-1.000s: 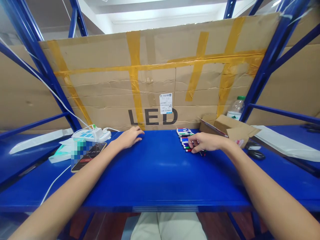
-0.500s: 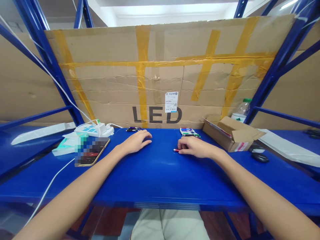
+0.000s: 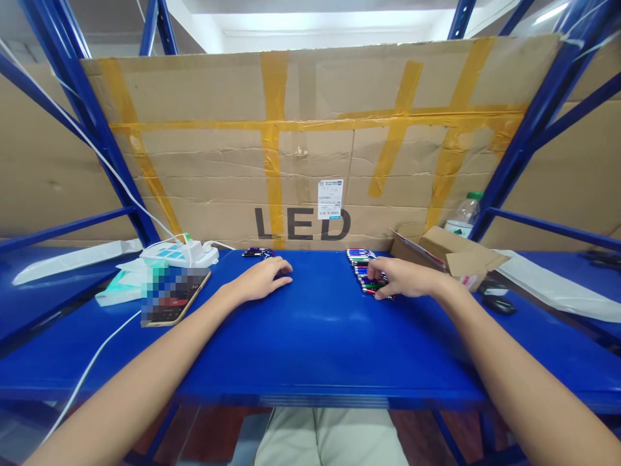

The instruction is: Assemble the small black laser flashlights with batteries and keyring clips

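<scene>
My left hand (image 3: 262,278) rests on the blue table with its fingers loosely stretched and thumb apart, holding nothing. Just behind it lie a few dark pens (image 3: 257,252), partly covered by the hand. My right hand (image 3: 400,277) is over a row of coloured pens (image 3: 358,261) laid side by side. Its fingers and thumb are apart, with pens showing between them. The thumb touches the red pen (image 3: 369,291) at the row's near end. The right ends of several pens are hidden under the hand.
An open cardboard box (image 3: 449,249), a bottle (image 3: 466,213) and a black mouse (image 3: 499,305) are on the right. At left are a phone (image 3: 182,301), a tissue pack (image 3: 126,285) and a power strip (image 3: 177,254) with a white cable. A large cardboard sheet (image 3: 218,181) stands behind.
My right hand has moved right with the red pen, which now lies at the near end of the row, and its fingers have spread. My left hand stays in place.
</scene>
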Action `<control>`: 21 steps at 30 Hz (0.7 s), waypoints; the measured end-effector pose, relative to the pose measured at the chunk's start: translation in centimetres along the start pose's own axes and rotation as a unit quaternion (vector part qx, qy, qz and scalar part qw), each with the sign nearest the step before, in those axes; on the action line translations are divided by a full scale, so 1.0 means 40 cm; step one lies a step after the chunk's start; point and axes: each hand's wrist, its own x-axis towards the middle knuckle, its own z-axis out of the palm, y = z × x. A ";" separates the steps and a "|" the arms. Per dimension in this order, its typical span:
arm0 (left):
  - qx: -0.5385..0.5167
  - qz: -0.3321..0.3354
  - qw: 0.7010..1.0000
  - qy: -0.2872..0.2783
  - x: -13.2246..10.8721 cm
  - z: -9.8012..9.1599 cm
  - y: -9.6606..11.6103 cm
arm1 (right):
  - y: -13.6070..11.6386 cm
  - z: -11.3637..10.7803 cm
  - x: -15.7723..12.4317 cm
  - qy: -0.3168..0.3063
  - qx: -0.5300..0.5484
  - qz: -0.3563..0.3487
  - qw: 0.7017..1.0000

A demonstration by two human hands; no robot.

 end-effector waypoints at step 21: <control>-0.002 -0.026 1.000 -0.009 -0.004 -0.009 -0.004 | 0.021 0.009 0.008 -0.017 0.019 -0.018 1.000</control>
